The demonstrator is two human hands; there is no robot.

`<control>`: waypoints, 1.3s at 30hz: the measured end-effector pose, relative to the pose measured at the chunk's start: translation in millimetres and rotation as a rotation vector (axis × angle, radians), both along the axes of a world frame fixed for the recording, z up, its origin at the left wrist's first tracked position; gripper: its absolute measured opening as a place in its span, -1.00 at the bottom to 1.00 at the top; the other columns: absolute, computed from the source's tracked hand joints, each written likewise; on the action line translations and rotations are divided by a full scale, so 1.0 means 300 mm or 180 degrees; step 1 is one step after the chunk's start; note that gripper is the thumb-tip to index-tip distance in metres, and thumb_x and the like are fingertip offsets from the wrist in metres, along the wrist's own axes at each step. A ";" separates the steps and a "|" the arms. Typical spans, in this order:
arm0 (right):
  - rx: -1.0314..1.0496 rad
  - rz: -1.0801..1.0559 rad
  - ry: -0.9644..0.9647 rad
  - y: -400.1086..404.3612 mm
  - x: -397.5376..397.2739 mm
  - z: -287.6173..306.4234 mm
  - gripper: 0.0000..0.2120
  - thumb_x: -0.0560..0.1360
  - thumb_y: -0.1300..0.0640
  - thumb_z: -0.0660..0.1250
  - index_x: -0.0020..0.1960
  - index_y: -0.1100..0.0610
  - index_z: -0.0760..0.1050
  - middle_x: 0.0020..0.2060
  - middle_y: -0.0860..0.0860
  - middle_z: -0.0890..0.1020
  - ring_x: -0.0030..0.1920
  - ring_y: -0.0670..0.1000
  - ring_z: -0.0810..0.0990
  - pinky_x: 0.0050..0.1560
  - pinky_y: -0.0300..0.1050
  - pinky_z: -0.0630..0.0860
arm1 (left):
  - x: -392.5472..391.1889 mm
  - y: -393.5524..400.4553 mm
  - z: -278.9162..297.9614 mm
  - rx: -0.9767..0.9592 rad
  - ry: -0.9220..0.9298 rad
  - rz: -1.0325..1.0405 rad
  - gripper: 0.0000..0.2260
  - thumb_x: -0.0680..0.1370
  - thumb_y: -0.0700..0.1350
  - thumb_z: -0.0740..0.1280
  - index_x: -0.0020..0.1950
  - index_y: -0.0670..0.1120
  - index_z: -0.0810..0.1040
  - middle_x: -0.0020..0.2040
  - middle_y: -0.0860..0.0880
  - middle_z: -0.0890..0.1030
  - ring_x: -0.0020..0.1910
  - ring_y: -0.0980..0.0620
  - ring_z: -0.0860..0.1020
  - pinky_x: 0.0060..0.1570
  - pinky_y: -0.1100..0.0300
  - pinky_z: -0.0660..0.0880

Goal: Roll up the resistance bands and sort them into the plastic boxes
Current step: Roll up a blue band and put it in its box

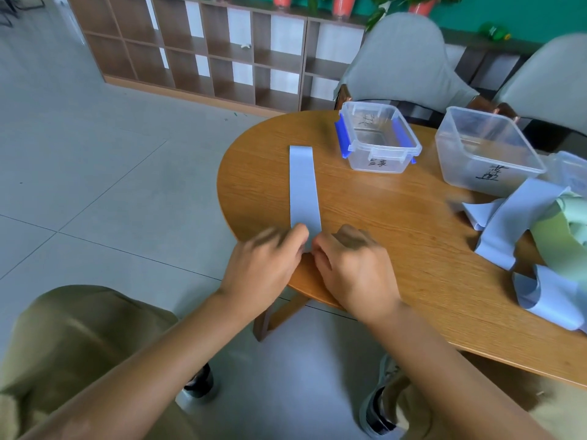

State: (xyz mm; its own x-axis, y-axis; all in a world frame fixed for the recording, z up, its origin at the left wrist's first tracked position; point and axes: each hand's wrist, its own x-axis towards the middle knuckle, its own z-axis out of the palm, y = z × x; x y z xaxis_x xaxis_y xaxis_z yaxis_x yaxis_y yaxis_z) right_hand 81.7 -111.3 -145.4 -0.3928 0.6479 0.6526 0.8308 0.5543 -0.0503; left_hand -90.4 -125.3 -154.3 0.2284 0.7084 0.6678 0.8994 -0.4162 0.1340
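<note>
A pale blue resistance band (303, 185) lies flat and straight on the round wooden table (397, 223), running away from me. My left hand (266, 268) and my right hand (352, 265) both pinch its near end at the table's edge; the fingers are blurred. Two clear plastic boxes stand behind it: one with blue clips (378, 138) and a larger one (486, 147), each with a handwritten label. Both look empty. A loose heap of pale blue bands (514, 236) and green bands (559, 236) lies at the right.
Two grey chairs (400, 58) stand behind the table. A wooden cube shelf (206, 49) lines the far wall. Tiled floor (95, 173) is to the left. My knees in khaki trousers (79, 338) are below the table edge.
</note>
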 end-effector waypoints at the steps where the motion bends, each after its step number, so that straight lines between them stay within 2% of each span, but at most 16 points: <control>1: 0.0012 0.0048 -0.0018 0.001 0.008 -0.005 -0.86 0.45 0.27 0.38 -0.27 0.15 0.52 -0.44 0.04 0.51 -0.27 0.13 0.52 -0.29 -0.03 0.46 | -0.011 0.001 -0.013 0.0039 -0.0021 -0.0052 -0.93 0.58 -0.13 0.36 -0.08 -0.06 0.50 -0.34 0.04 0.52 -0.33 -0.04 0.50 -0.49 0.05 0.41; 6: -0.0291 0.0259 0.0015 -0.004 0.046 -0.016 -0.79 0.57 0.14 0.30 -0.20 0.09 0.62 -0.33 -0.01 0.61 -0.18 0.10 0.54 -0.19 0.00 0.48 | -0.044 -0.014 -0.047 -0.0044 -0.0211 -0.0425 -0.88 0.64 -0.17 0.33 -0.05 -0.11 0.64 -0.22 0.02 0.58 -0.21 -0.03 0.50 -0.28 0.07 0.45; 12: -0.0661 0.0375 0.0280 -0.009 0.057 -0.016 -0.82 0.58 0.10 0.30 -0.09 0.04 0.66 -0.18 -0.07 0.66 -0.10 0.07 0.57 -0.24 -0.02 0.53 | -0.048 0.001 -0.033 -0.0425 -0.0464 -0.0563 -0.90 0.61 -0.16 0.37 0.01 -0.09 0.69 -0.11 0.02 0.59 -0.12 -0.02 0.47 -0.14 0.05 0.45; 14: -0.0719 0.0397 0.0321 -0.007 0.059 -0.013 -0.82 0.58 0.09 0.30 -0.09 0.02 0.67 -0.16 -0.08 0.65 -0.09 0.06 0.57 -0.22 -0.01 0.53 | -0.042 0.005 -0.032 -0.0511 -0.0573 -0.0533 -0.93 0.58 -0.14 0.42 -0.01 -0.09 0.70 -0.03 0.02 0.59 -0.01 -0.03 0.48 -0.04 0.05 0.47; 16: -0.0900 0.0398 0.0454 -0.002 0.058 -0.013 -0.87 0.57 0.09 0.35 -0.07 0.01 0.68 -0.13 -0.11 0.64 -0.06 0.03 0.55 -0.18 0.00 0.54 | -0.035 0.007 -0.034 -0.0549 -0.0766 -0.0403 -0.94 0.55 -0.11 0.46 -0.05 -0.07 0.71 0.09 0.01 0.59 0.17 -0.06 0.45 0.15 0.11 0.44; 19: -0.1317 0.0269 0.0839 0.012 0.052 -0.013 -0.95 0.51 0.07 0.46 -0.07 -0.06 0.68 -0.09 -0.19 0.61 -0.01 -0.04 0.52 -0.05 0.01 0.53 | -0.015 0.015 -0.034 -0.0640 -0.1062 -0.0103 -0.95 0.47 -0.04 0.52 -0.16 0.01 0.73 0.26 0.01 0.57 0.40 -0.12 0.35 0.39 0.30 0.23; 23: -0.1649 0.0034 0.1173 0.032 0.033 0.002 -0.97 0.46 0.03 0.51 -0.12 -0.09 0.68 -0.02 -0.23 0.59 0.09 -0.10 0.47 0.08 -0.09 0.48 | 0.017 0.019 -0.038 -0.0714 -0.1460 0.0203 -0.93 0.41 -0.03 0.57 -0.23 0.04 0.71 0.34 0.03 0.57 0.47 -0.14 0.29 0.43 0.31 0.15; 25: -0.1738 -0.0091 0.1109 0.035 0.018 0.007 -0.98 0.48 0.03 0.48 -0.11 -0.04 0.67 0.06 -0.21 0.59 0.14 -0.10 0.42 0.12 -0.10 0.47 | 0.031 0.012 -0.044 -0.0730 -0.1703 0.0343 -0.93 0.42 -0.03 0.57 -0.23 0.05 0.71 0.34 0.04 0.58 0.49 -0.10 0.25 0.42 0.30 0.15; 29: -0.1839 -0.0308 0.0893 0.039 -0.001 0.002 -0.87 0.54 0.03 0.38 -0.05 0.06 0.66 0.22 -0.12 0.55 0.25 -0.04 0.33 0.26 -0.04 0.42 | 0.060 0.006 -0.050 -0.0833 -0.2183 0.0691 -0.96 0.42 -0.01 0.55 -0.21 0.09 0.73 0.27 0.06 0.63 0.52 -0.03 0.19 0.45 0.20 0.16; 32: -0.1982 -0.0553 0.1150 0.047 -0.016 0.010 -0.86 0.51 0.03 0.40 -0.05 0.08 0.67 0.23 -0.07 0.52 0.27 0.01 0.29 0.33 -0.09 0.34 | 0.072 0.016 -0.047 -0.0926 -0.2309 0.0923 -0.97 0.41 0.01 0.55 -0.20 0.11 0.74 0.24 0.09 0.64 0.50 -0.04 0.21 0.45 0.06 0.21; 35: -0.2110 -0.0889 0.1259 0.047 -0.046 0.020 -0.91 0.50 0.02 0.40 -0.06 0.03 0.62 0.19 -0.05 0.47 0.28 0.07 0.28 0.30 -0.11 0.27 | 0.079 0.026 -0.043 -0.0909 -0.2345 0.1019 -0.92 0.38 -0.01 0.58 -0.25 0.07 0.71 0.23 0.08 0.64 0.45 -0.07 0.26 0.42 0.06 0.24; 36: -0.2165 -0.0984 0.1256 0.048 -0.053 0.024 -0.91 0.50 0.01 0.40 -0.04 0.01 0.58 0.17 -0.05 0.43 0.27 0.08 0.27 0.27 -0.10 0.25 | 0.078 0.032 -0.041 -0.0838 -0.2340 0.1043 -0.87 0.36 -0.02 0.60 -0.29 0.04 0.67 0.22 0.06 0.64 0.42 -0.04 0.28 0.40 0.04 0.26; 39: -0.2401 -0.1095 0.1314 0.063 -0.062 0.038 -0.80 0.48 -0.02 0.40 0.06 -0.05 0.48 0.15 -0.06 0.35 0.28 0.08 0.25 0.25 -0.06 0.20 | 0.071 0.051 -0.036 -0.0770 -0.2316 0.1073 -0.77 0.32 0.00 0.62 -0.33 0.02 0.58 0.17 0.01 0.65 0.30 0.30 0.23 0.40 -0.01 0.26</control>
